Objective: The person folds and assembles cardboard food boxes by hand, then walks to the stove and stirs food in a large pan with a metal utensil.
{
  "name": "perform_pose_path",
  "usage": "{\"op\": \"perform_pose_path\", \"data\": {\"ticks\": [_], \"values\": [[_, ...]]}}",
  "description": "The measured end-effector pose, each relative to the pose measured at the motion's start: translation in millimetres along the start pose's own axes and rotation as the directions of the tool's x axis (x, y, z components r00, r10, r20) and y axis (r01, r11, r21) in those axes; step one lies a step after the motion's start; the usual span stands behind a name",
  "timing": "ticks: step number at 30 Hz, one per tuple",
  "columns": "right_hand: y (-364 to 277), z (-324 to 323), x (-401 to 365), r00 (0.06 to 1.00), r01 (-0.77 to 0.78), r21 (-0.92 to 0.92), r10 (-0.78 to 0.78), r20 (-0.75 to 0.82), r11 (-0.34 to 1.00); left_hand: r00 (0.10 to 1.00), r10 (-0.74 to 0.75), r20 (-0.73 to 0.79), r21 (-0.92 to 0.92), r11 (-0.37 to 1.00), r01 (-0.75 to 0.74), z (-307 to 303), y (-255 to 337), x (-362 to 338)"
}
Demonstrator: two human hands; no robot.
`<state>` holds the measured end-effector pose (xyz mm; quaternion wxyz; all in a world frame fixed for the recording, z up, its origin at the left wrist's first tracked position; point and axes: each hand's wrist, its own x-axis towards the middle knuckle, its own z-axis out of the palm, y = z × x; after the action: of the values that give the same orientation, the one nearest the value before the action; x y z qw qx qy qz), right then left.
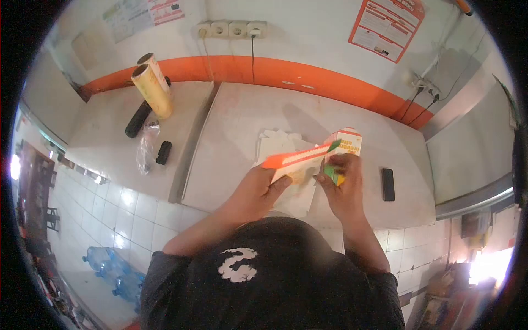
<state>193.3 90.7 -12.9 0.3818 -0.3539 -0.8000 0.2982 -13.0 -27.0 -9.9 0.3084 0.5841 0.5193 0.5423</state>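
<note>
My left hand [257, 192] grips the left end of an orange and white printed carton [297, 160], thumb on its near face. At the carton's right end is my right hand [344, 184], its fingers bent near a green and yellow part; what they hold is partly hidden and blurred. Just behind my right hand stands a white and orange printed box [349, 140]. Flat white cardboard pieces [278, 144] lie on the table under the carton.
The white table [231, 121] carries a black phone [388, 184] at right. On the left surface are two yellowish rolls [153, 93], a black cylinder [138, 120], clear plastic [147, 148] and a small black object [163, 153]. Blue bottles [113, 272] stand on the floor.
</note>
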Motion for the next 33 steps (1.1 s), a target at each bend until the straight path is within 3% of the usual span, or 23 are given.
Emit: {"op": "perform_pose_path", "data": {"ticks": [3,6,7,9,11,12,14,16,18,20,23,27,33], "values": [[-2.4,-17.2,7.6,0.895,0.437,-0.156,-0.445,-0.018,0.886,0.942,-0.175,0.285,0.442,0.897,0.033,-8.5,-3.9,3.7],[-12.1,-19.4,9.6,0.823,0.556,-0.084,-0.534,0.193,0.827,0.963,-0.074,0.260,0.408,0.912,-0.040,7.0,10.1,2.1],[-11.3,-20.9,9.2,0.797,0.579,-0.042,-0.555,0.238,0.814,0.984,-0.084,0.154,0.376,0.926,0.020,14.5,12.2,2.9],[-12.6,-25.5,7.4,0.875,0.445,-0.025,-0.428,0.226,0.895,0.991,-0.110,-0.071,0.294,0.948,0.126,27.4,15.7,5.5],[-15.6,-37.1,6.0,0.920,0.262,0.008,-0.252,0.301,0.965,0.987,-0.136,-0.080,0.215,0.965,0.150,28.6,15.1,9.3],[-14.2,-43.2,6.4,0.917,0.235,0.043,-0.237,0.322,0.971,0.985,-0.151,-0.082,0.173,0.971,0.163,30.1,14.6,11.3],[-6.2,-56.5,6.5,0.909,0.176,0.110,-0.205,0.363,0.978,0.997,-0.066,-0.033,0.249,0.966,0.072,37.4,16.3,17.2],[9.4,-69.5,5.6,0.889,0.007,0.179,-0.088,0.449,0.984,0.998,0.041,0.038,0.306,0.951,-0.051,44.0,16.8,25.5],[21.5,-85.8,6.7,0.839,-0.147,0.238,-0.006,0.543,0.960,0.978,0.169,0.124,0.335,0.920,-0.202,52.6,18.1,35.3],[29.5,-102.2,9.4,0.765,-0.281,0.287,0.033,0.643,0.916,0.954,0.281,0.110,0.448,0.843,-0.299,66.4,29.3,41.7],[44.3,-115.5,6.7,0.780,-0.396,0.338,0.119,0.614,0.854,0.924,0.350,0.156,0.557,0.741,-0.375,85.1,37.8,50.7],[62.0,-132.7,5.5,0.783,-0.355,0.444,0.002,0.622,0.823,0.893,0.378,0.243,0.555,0.701,-0.448,106.6,45.3,62.0],[80.9,-164.8,6.0,0.759,-0.288,0.459,-0.092,0.644,0.840,0.841,0.508,0.185,0.549,0.656,-0.517,147.4,44.6,65.5]]}}
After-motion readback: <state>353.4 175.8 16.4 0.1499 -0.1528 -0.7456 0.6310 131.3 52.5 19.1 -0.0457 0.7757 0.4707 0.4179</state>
